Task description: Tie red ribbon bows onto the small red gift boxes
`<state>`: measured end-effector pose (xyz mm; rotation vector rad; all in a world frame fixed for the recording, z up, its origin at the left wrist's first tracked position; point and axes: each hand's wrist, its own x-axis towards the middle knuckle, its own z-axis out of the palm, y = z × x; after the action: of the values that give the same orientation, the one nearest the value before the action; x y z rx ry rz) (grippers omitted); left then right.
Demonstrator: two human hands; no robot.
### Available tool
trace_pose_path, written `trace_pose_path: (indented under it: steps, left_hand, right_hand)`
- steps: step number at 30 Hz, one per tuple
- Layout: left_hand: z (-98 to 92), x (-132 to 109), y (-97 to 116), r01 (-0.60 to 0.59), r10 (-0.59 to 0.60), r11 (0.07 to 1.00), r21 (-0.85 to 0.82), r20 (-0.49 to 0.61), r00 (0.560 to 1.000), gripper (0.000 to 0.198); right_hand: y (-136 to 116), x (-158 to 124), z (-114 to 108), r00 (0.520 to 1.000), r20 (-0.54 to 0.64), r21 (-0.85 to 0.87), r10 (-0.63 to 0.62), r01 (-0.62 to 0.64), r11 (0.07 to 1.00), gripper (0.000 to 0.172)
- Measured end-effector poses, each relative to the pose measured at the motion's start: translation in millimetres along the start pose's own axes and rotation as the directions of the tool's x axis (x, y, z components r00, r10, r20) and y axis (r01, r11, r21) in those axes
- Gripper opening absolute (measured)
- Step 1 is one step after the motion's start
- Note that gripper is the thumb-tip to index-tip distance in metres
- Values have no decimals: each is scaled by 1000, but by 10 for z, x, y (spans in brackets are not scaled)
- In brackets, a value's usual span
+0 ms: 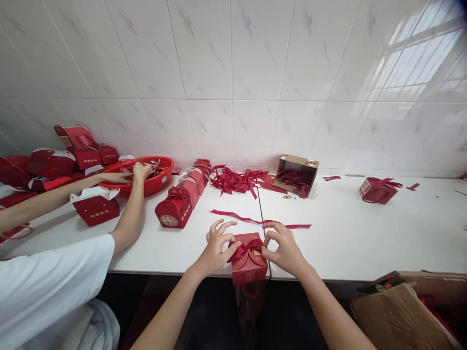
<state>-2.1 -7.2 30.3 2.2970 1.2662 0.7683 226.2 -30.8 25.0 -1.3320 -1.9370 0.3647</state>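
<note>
Forearms, mine, two: rising from the bottom edge to meet at the near rim of the white surface (365, 233).

Item 1, red gift box (250, 270): small, card, square-sided, rounded flaps folded over the top, a gold-printed label partly hidden, a red loop hanging below its base. It stands at the very front edge of the surface, right on the seam between the two tabletops.

Item 2, ribbon bow (248, 247): dark red satin, sitting on the box top. My left hand (218, 248) pinches its left loop between thumb and forefinger, other fingers fanned upward. My right hand (282, 248) has its fingers curled narrow and closed on the bow's right side.

Item 3, loose ribbon strip (233, 215): lying flat just behind my hands.

Item 4, row of finished boxes (182, 201): laid end to end, further left.

Item 5, ribbon heap (235, 180) and open brown carton (295, 175): against the tiled wall.

Item 6, red basin (153, 182): a co-worker's hand (140, 171) rests in it.
</note>
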Motion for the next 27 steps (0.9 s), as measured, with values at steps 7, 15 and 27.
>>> trace_pose_path:
  steps: [7, 15, 27]
  left_hand:
    - [-8, -56, 60, -37, 141, 905, 424, -217, 966, 25]
    - [157, -96, -6, 101, -108, 992, -80, -99, 989, 21]
    - [299, -272, -174, 234, -245, 869, -437, 32, 969, 48]
  right_hand:
    - [-19, -66, -18, 1000, 4, 9, 21, -21, 1000, 12]
    - [216, -181, 50, 984, 177, 432, 7, -84, 898, 48]
    - [755, -747, -31, 958, 70, 553, 277, -269, 789, 99]
